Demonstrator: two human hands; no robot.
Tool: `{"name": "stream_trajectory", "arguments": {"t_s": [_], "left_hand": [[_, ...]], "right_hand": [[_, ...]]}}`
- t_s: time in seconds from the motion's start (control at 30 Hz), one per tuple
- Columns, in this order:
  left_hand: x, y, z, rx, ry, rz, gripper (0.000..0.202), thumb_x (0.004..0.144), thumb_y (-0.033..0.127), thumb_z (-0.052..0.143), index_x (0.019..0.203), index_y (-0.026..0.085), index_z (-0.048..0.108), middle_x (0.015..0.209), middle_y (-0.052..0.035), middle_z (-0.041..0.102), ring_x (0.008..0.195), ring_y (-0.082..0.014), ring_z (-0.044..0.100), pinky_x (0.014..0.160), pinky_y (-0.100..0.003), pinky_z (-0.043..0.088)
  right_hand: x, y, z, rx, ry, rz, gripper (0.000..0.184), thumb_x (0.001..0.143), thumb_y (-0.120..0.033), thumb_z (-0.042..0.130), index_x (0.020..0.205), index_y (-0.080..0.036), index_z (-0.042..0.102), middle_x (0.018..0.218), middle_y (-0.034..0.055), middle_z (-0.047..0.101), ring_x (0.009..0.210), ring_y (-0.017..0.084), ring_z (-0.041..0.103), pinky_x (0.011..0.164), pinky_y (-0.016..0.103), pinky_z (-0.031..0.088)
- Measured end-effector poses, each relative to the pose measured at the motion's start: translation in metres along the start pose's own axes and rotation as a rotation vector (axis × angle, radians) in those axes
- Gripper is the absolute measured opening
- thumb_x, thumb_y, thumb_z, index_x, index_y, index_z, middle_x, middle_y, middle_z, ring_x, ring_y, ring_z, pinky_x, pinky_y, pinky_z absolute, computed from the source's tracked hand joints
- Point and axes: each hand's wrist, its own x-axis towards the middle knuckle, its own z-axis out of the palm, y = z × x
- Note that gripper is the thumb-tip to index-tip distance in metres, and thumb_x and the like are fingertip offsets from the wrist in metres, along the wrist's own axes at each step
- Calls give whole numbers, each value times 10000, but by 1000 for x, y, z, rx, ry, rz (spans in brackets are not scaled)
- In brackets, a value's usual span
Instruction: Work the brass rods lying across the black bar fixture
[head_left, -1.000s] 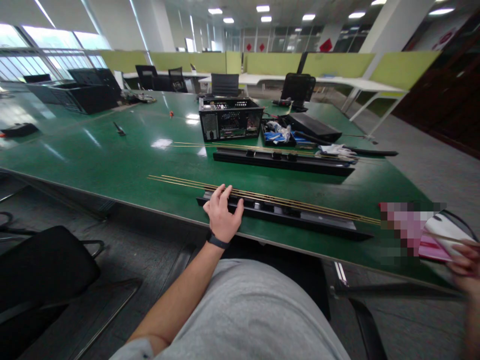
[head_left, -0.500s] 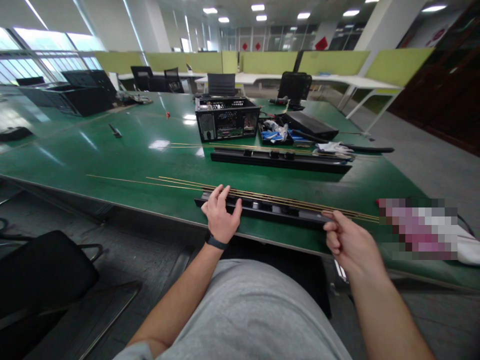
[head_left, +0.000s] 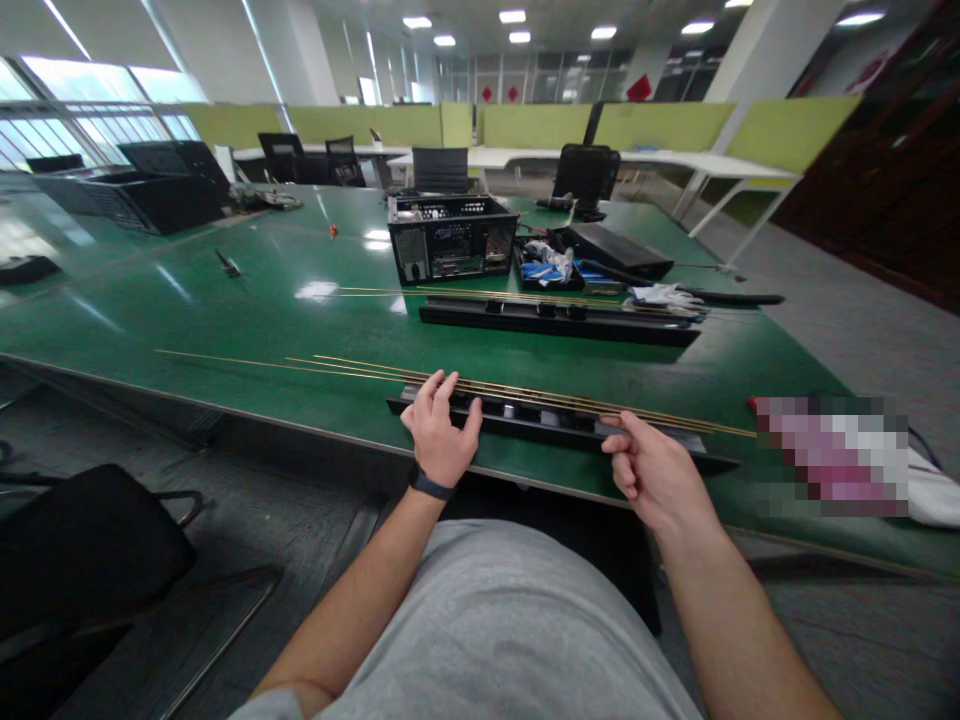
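Note:
A long black channel-shaped bar (head_left: 540,418) lies near the table's front edge, with several thin brass-coloured rods (head_left: 360,372) running lengthwise along its far side. Over the left end of the bar is my left hand (head_left: 441,430), wearing a dark wristband. Its fingers are spread and the fingertips rest at the rods. Toward the bar's right part, my right hand (head_left: 649,465) has thumb and index finger pinched at one thin rod, the other fingers curled; the grip point is partly hidden. A second black bar (head_left: 555,322) with similar rods lies farther back.
On the green table (head_left: 247,310) stand an opened computer case (head_left: 454,245), a tray with blue-and-white items (head_left: 551,268), white gloves (head_left: 664,297) and a black panel (head_left: 619,250). More dark cases (head_left: 165,195) are at the left. A blurred-out item (head_left: 832,455) lies right. A chair (head_left: 97,560) is lower left.
My right hand has slid left along the bar, and the longest rod's left end sticks out farther left. My left hand has stayed in place.

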Motion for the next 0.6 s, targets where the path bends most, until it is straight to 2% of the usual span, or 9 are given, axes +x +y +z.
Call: {"name": "stream_trajectory", "arguments": {"t_s": [0.4,0.5,0.6], "left_hand": [[-1,-2,1,8,5,2,492,1021,440,707,1456,213,684,1517,-199,699,1412,-329,674,1143,-476,451],[-1,-1,1,-3,0,-9,497,1014,437,715,1456,212,685,1521,-200,695,1417,-335,668,1151,-483,445],[0,0,0,-8,-2,-13,489,1011,437,716,1444,211,692,1520,-201,695,1416,-336,666,1149,-481,446]], "right_hand": [[-1,-6,-5,58,82,-6,359,831,-441,894,941,-135,739,644,-8,643,325,56,385,263,185,248],[2,-9,-16,82,123,-23,315,836,-396,873,920,-125,737,635,-14,626,326,54,380,266,188,248],[7,-15,-37,120,182,-49,249,863,-350,834,893,-132,718,623,-25,601,337,52,384,280,186,247]]}}
